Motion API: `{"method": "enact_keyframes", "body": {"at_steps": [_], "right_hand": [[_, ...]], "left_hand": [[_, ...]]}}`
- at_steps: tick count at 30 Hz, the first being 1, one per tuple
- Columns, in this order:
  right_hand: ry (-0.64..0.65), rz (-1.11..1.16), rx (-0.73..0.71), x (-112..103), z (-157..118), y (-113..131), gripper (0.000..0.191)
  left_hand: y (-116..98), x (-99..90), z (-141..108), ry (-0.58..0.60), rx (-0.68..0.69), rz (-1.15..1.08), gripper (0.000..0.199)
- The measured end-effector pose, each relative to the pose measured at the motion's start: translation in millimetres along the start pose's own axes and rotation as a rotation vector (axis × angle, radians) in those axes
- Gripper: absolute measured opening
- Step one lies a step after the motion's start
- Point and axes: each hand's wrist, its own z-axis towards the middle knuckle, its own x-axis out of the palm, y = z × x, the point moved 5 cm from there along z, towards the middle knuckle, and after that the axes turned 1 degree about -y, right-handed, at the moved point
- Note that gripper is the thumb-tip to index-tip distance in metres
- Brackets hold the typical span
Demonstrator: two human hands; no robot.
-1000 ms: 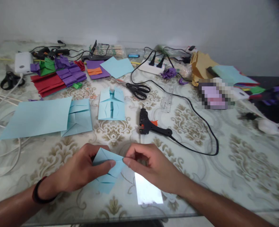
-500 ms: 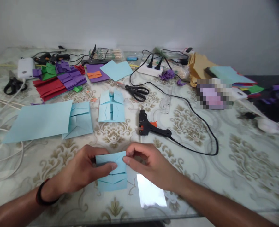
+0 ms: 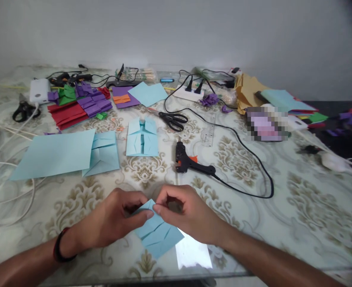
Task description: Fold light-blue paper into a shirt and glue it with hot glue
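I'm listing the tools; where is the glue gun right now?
In the head view, the glue gun lies on the table just right of centre, between the central scissors and the right hand.

There are two hands, two scissors and one ruler.

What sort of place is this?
Probably a papercraft workspace, at home or in a small studio: a patterned tabletop holds a black glue gun, black-handled scissors and folded light-blue paper.
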Motion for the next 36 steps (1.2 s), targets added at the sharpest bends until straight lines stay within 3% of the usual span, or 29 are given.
{"method": "enact_keyframes", "body": {"at_steps": [10,15,19,26,31,36], "right_hand": [[0.042,-0.061,-0.021,0,-3,0,0.016],[0.117,0.107,0.079,2,-2,-9,0.011],[0.149,0.152,0.077,2,-1,-9,0.011],[0.131,0.121,0.042,-2,-2,-1,0.008],[0.119,0.118,0.044,-5,-2,-4,0.010],[0.111,0.152,0.025,-6,-1,-1,0.018]], "left_hand": [[-7,2.2,1,0.038,0.043,-0.078,0.033],[-11,2.0,0,0.047,0.103,-0.035,0.036],[-12,3.7,-1,0.054,0.135,-0.046,0.034],[-15,-10.6,-5,-0.060,0.182,-0.025,0.031],[-7,-11.9,-4,-0.058,0.136,-0.055,0.033],[4,-11.2,-2,-0.148,0.058,-0.121,0.037]]}}
